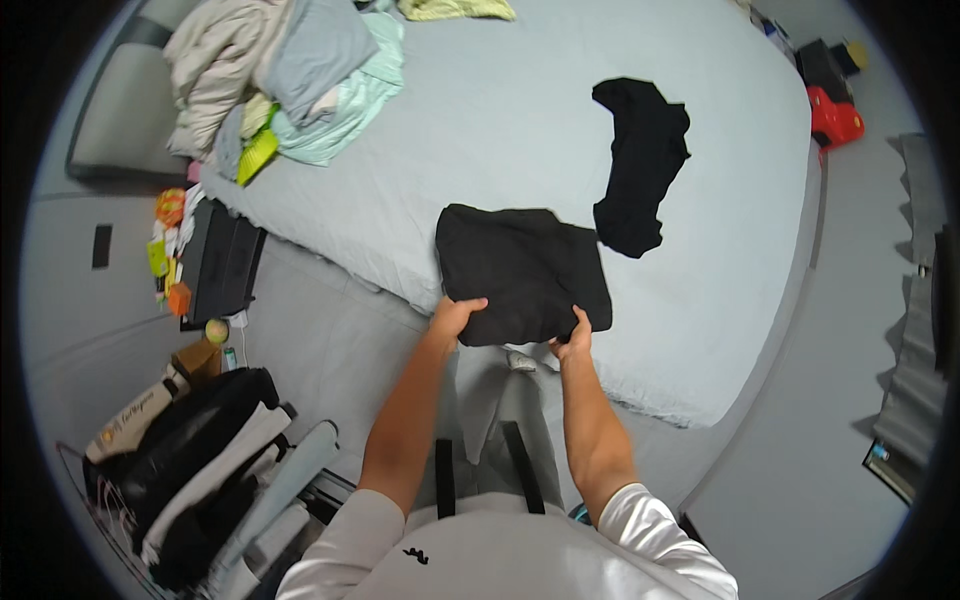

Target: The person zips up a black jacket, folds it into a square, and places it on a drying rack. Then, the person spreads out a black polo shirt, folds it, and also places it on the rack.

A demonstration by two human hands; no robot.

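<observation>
Both my hands grip a folded black garment (521, 274) at the near edge of the bed. My left hand (454, 316) has its near left corner, with the thumb on top and the fingers hidden beneath. My right hand (576, 336) pinches the near edge further right, its thumb also on top. Past the garment's far right corner, a second black garment (645, 165) lies crumpled lengthwise on the light grey bedsheet (495, 120). What kind of clothing either piece is, I cannot tell.
A heap of bedding (322, 60) fills the bed's far left corner, with a bright green hand fan (257, 156) at its edge. Left of the bed stands a black nightstand (221, 262). Clothes hang on a rack (202, 465) at the lower left. A red toy (834, 120) lies beyond the right edge.
</observation>
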